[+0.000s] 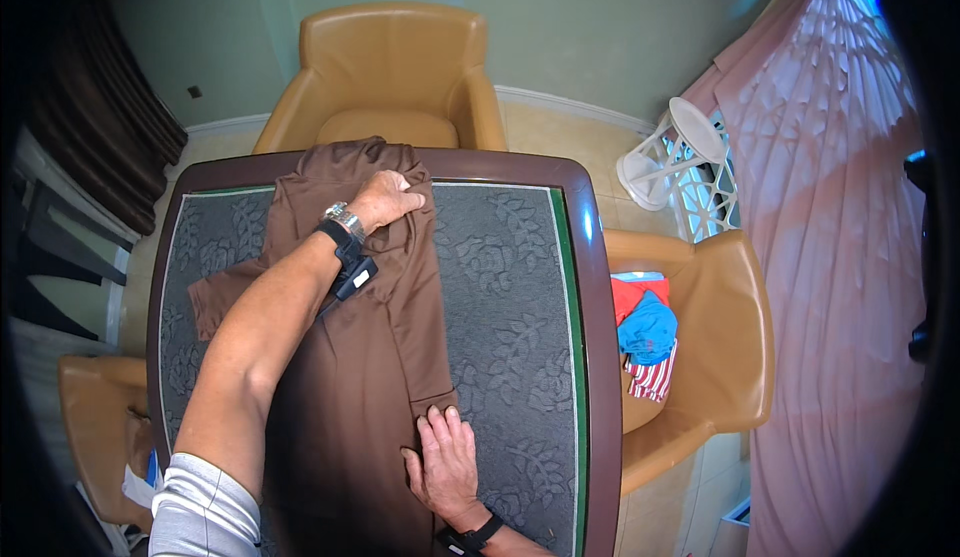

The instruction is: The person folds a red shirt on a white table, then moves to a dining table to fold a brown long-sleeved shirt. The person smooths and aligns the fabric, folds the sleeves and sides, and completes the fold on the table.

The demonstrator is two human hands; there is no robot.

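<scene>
A brown long garment with a hood or gathered collar lies lengthwise over the table, its top reaching over the far rim. One sleeve sticks out to the left; the other lies along the garment's right side. My left hand, with a metal watch and a black strap on the wrist, pinches the fabric near the right shoulder. Lower down, my right hand rests flat, fingers spread, at the cuff of the right sleeve. A black strap is round that wrist too.
The table has a dark wooden rim and a grey patterned cloth. Tan armchairs stand at the far side, left and right; the right armchair holds folded clothes. A white stool stands by pink curtains.
</scene>
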